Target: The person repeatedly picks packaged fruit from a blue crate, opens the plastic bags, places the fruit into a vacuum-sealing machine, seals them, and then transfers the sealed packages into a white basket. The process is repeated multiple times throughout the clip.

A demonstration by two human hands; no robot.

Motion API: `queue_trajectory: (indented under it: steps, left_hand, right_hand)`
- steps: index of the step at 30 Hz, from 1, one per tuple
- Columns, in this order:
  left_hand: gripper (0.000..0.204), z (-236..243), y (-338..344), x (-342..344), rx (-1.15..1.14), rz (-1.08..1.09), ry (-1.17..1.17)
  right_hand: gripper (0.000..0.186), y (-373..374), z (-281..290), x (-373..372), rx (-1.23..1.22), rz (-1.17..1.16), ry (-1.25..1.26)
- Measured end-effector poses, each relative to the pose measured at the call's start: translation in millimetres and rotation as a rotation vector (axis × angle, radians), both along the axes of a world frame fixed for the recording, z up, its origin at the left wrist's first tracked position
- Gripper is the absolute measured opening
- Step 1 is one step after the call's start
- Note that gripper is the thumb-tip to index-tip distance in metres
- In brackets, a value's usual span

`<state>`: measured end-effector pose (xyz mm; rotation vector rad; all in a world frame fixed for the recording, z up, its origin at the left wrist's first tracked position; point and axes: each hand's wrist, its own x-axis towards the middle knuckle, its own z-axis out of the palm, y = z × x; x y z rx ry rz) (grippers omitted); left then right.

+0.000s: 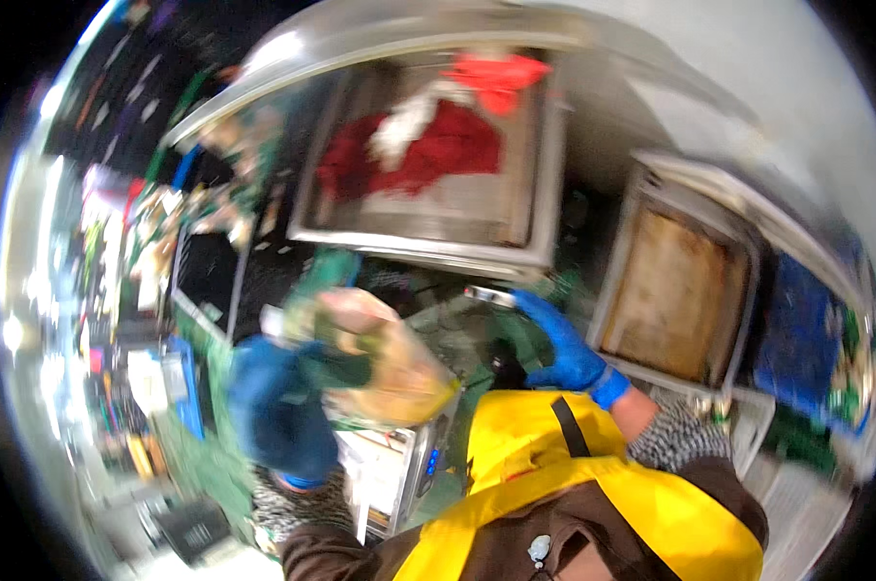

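My left hand [285, 407], in a blue glove and smeared by motion, is closed on a clear plastic bag [399, 358] with pale, yellowish and pinkish contents I cannot make out. My right hand [566, 351], also blue-gloved, is open, its thumb and fingers spread apart. Just beyond its fingertips shows a small whitish, dark-ended object [489, 295]; whether they touch is unclear. Beneath the bag and beside my left forearm is a metal-edged tray or device [421, 465] with small blue lights.
A metal-framed basin [419, 250] ahead holds dark red material [457, 145], white material and a red plastic bag [496, 79]. To the right stand a brown-stained metal tray [675, 290] and a blue crate [796, 324]. Blurred goods fill the left side, above green flooring [181, 445].
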<state>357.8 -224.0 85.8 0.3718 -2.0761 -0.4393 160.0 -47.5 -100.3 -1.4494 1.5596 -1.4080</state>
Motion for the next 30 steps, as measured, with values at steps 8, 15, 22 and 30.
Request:
queue_trajectory:
  steps: [8,15,22,30]
  left_hand:
    - [0.036,-121,185,-174,0.237,-0.603,-0.238]
    - [0.079,-262,241,-294,0.924,-0.862,-0.368]
    - [0.028,-381,263,-347,1.302,-0.715,-0.638]
    - [0.031,-455,235,-348,1.846,-1.053,-0.370]
  right_hand:
    - [0.081,166,0,-61,-0.120,-0.554,-0.414]
    - [0.095,264,-146,-119,-0.251,-1.015,-0.576]
    - [0.099,294,-212,-130,0.002,-1.102,-0.291]
    - [0.056,323,-197,-123,-0.389,-1.239,-0.681]
